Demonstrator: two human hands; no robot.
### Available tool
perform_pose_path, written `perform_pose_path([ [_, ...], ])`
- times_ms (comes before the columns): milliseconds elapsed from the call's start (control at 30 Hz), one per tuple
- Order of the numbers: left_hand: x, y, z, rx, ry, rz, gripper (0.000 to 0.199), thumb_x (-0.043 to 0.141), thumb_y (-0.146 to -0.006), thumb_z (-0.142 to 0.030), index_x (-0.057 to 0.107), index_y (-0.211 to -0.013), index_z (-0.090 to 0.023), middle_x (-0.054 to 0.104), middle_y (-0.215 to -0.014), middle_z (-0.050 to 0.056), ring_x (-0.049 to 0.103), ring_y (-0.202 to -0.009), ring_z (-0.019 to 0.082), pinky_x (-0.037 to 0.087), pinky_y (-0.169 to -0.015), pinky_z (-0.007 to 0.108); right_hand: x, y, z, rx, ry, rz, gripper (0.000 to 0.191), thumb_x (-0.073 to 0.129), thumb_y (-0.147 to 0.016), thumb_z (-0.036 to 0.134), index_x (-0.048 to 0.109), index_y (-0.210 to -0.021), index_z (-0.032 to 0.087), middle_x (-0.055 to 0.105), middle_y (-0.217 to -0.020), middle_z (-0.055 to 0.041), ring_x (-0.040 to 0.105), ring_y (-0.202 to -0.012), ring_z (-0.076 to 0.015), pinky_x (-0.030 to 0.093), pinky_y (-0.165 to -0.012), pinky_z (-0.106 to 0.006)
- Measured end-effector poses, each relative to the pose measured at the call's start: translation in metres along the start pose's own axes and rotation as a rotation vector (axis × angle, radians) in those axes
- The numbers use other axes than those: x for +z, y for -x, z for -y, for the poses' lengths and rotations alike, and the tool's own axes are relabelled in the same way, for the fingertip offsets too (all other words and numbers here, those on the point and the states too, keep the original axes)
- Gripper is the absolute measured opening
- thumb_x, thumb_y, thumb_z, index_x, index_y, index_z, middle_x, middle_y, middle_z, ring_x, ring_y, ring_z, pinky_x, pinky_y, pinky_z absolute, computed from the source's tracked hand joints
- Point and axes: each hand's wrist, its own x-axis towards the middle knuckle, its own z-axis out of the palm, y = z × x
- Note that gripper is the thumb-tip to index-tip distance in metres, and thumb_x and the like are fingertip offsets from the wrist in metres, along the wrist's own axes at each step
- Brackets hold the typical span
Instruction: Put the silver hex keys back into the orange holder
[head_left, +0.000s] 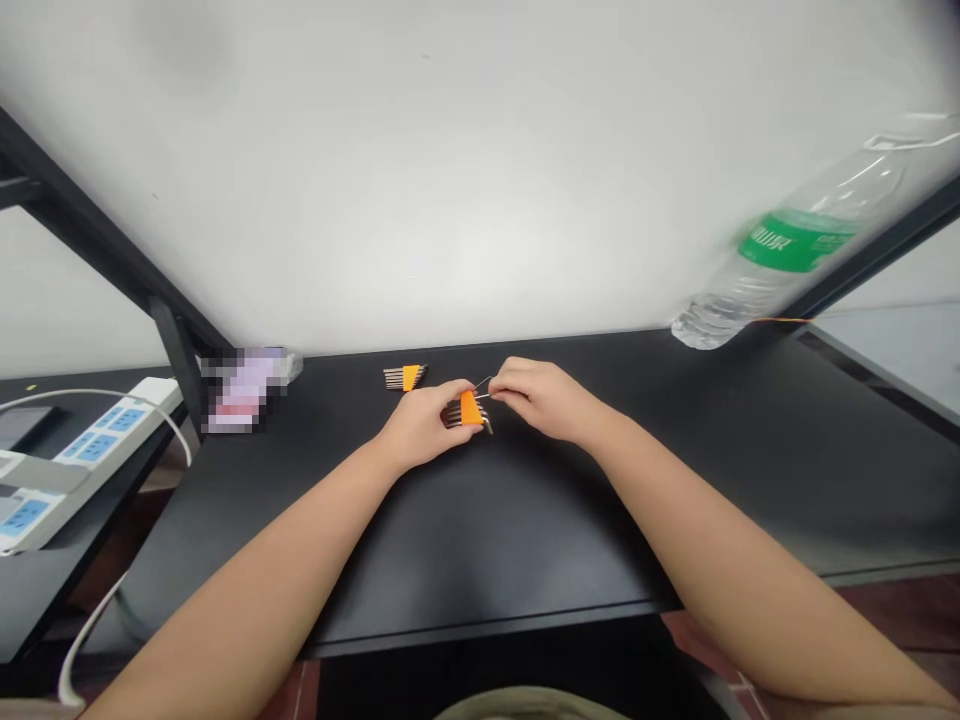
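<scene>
My left hand (429, 425) is closed around an orange hex key holder (470, 409), thumb at the top and fingers at the lower edge. Several metal hex keys stick out of both sides of it, their bent ends to the right. My right hand (541, 393) pinches a thin hex key (482, 396) at the upper right of the holder; whether it is still seated in its slot I cannot tell. Just behind my left hand, a second orange hex key holder (411, 377) with several keys lies on the black table (480, 560).
A large clear plastic bottle (795, 240) with a green label stands at the back right, by the white wall (450, 180). At the back left lies a pixelated item (244, 390). A white power strip (97, 450) and cable are on the left, beyond a black frame (82, 220).
</scene>
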Motion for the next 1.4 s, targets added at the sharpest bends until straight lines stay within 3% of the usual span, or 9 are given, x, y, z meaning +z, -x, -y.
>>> perform_pose_path([
  [300,0.000,-0.001,-0.001,0.018,-0.029,0.016,0.048,0.078,-0.082,-0.044,0.068,-0.124,-0.025,0.075,-0.106,0.004,0.070,-0.090,0.021,0.056,-0.082,0.032,-0.001,0.000,0.019,0.002,0.012,0.048,0.022,0.050,-0.100,0.017,0.071,-0.096,0.023,0.065,-0.099,-0.0070,0.061,-0.085,-0.0196,0.049,-0.078,-0.033],
  [400,0.000,-0.001,-0.002,0.027,-0.020,-0.001,0.047,0.077,-0.083,-0.042,0.068,-0.126,-0.024,0.075,-0.106,0.003,0.070,-0.091,0.021,0.055,-0.083,0.033,0.003,-0.001,0.025,0.051,-0.093,-0.015,0.014,0.053,-0.093,0.014,0.063,-0.098,0.022,0.064,-0.101,-0.0061,0.059,-0.082,-0.0182,0.048,-0.074,-0.032],
  [633,0.000,-0.001,-0.005,0.063,0.009,0.028,0.043,0.076,-0.085,-0.039,0.069,-0.124,-0.025,0.075,-0.105,0.004,0.070,-0.092,0.021,0.055,-0.083,0.032,0.021,-0.003,0.022,0.243,-0.452,0.016,0.028,0.051,-0.079,0.009,0.049,-0.101,0.025,0.061,-0.083,0.0020,0.058,-0.070,-0.0154,0.046,-0.063,-0.028],
  [800,0.000,0.001,-0.004,0.088,0.013,0.006,0.046,0.075,-0.087,-0.035,0.065,-0.131,-0.027,0.075,-0.114,0.001,0.070,-0.099,0.021,0.054,-0.090,0.032,0.021,-0.005,0.014,0.239,-0.489,-0.013,0.010,0.053,-0.081,0.015,0.052,-0.087,0.023,0.064,-0.085,0.0005,0.060,-0.071,-0.0157,0.048,-0.065,-0.029],
  [1067,-0.001,0.000,-0.002,0.111,-0.017,0.040,0.041,0.073,-0.089,-0.038,0.066,-0.128,-0.026,0.076,-0.110,0.002,0.071,-0.099,0.022,0.056,-0.090,0.033,0.019,-0.004,0.007,0.247,-0.548,0.104,0.012,0.055,-0.082,0.016,0.057,-0.091,0.023,0.069,-0.083,0.0016,0.064,-0.072,-0.0163,0.049,-0.067,-0.029],
  [1133,0.000,0.000,0.001,0.094,-0.011,0.042,0.049,0.074,-0.089,-0.040,0.064,-0.134,-0.025,0.075,-0.117,0.005,0.072,-0.104,0.024,0.057,-0.095,0.036,0.014,-0.003,-0.003,0.258,-0.451,0.094,0.011,0.056,-0.085,0.018,0.061,-0.094,0.023,0.069,-0.084,0.0007,0.064,-0.073,-0.0166,0.049,-0.069,-0.029],
  [1267,0.004,0.001,0.004,0.038,0.036,0.082,0.060,0.075,-0.089,-0.042,0.057,-0.144,-0.026,0.071,-0.131,0.007,0.072,-0.112,0.025,0.058,-0.100,0.038,0.005,0.002,-0.037,0.346,0.022,-0.061,0.018,0.061,-0.089,0.022,0.070,-0.105,0.021,0.068,-0.108,-0.0078,0.064,-0.086,-0.0200,0.050,-0.083,-0.034],
  [1333,0.004,0.001,0.005,0.019,0.084,0.103,0.065,0.074,-0.090,-0.041,0.051,-0.149,-0.029,0.069,-0.136,0.006,0.071,-0.117,0.024,0.057,-0.103,0.037,0.004,0.005,-0.052,0.393,0.149,0.001,0.026,0.062,-0.093,0.026,0.071,-0.117,0.022,0.064,-0.121,-0.0106,0.064,-0.090,-0.0208,0.051,-0.086,-0.036],
  [1400,0.004,0.001,0.006,-0.005,0.129,0.101,0.067,0.075,-0.089,-0.041,0.048,-0.149,-0.029,0.069,-0.135,0.005,0.070,-0.122,0.024,0.057,-0.105,0.038,0.004,0.005,-0.058,0.400,0.212,0.085,0.026,0.062,-0.095,0.027,0.072,-0.119,0.024,0.063,-0.122,-0.0106,0.064,-0.095,-0.0216,0.050,-0.087,-0.035],
])
